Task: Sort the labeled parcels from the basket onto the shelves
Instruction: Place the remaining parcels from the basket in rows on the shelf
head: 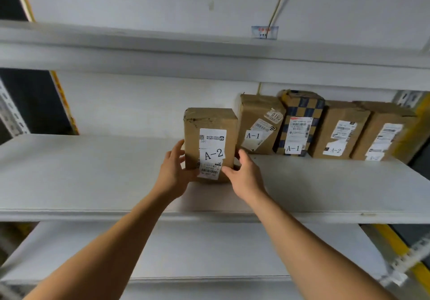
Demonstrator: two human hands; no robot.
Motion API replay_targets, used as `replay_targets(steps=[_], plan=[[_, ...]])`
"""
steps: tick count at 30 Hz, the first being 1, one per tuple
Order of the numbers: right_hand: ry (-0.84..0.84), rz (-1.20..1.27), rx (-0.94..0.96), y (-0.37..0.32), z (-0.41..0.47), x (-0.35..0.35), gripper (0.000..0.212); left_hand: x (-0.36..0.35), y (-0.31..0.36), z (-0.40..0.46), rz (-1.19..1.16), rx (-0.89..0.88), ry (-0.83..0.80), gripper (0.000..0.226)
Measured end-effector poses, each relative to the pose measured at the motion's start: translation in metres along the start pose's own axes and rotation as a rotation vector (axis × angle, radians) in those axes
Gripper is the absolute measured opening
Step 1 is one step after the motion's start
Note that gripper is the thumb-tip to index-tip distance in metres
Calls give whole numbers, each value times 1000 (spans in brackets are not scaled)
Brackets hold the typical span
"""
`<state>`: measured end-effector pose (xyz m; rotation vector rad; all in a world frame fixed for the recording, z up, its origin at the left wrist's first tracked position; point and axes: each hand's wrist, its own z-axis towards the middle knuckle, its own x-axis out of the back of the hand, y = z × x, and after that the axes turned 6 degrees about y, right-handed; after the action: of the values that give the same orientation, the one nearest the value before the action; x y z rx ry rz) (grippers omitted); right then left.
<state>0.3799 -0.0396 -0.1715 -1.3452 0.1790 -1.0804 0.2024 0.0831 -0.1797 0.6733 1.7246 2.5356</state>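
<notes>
- Head view looks at a white middle shelf [93,171] with a brown parcel marked A-2 [210,143] standing upright on it, a bit back from the front edge.
- To the left of this parcel the shelf board is bare all the way to the left side, so there is lots of open room there.
- In front of the parcel a wide strip of bare board runs to the shelf's front edge.
- To its right stands a row of four more parcels against the back wall: a brown A-1 box [259,125], a blue and yellow checked box [299,125] also marked A-1, a brown box marked A-2 [339,132], and a last brown box [381,134] whose mark is too blurry to read.
- The held parcel is just beside the brown A-1 box; I cannot tell if they touch.
- An upper shelf [139,53] hangs above the parcel tops with a gap between.
- A lower shelf [209,253] shows under the arms.
- The left hand [173,171] holds the parcel's lower left side, thumb up along the edge and fingers curled toward the front.
- The right hand [244,176] holds the lower right side, with its thumb on the white label near the bottom and its fingers round the right edge.
- Both bare arms reach up and forward from the bottom corners and come close together at the parcel.
</notes>
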Motion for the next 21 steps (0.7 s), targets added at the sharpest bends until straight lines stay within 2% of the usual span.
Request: replay_targets(steps=[5, 15, 21], plan=[[-10, -31, 0, -2, 44, -17, 55, -14, -4, 46, 50, 10, 0, 99], [53, -41, -115, 5, 97, -43, 57, -34, -17, 112, 110, -16, -53, 108], [113, -39, -146, 4, 113, -54, 54, -42, -22, 139, 116, -49, -91, 103]])
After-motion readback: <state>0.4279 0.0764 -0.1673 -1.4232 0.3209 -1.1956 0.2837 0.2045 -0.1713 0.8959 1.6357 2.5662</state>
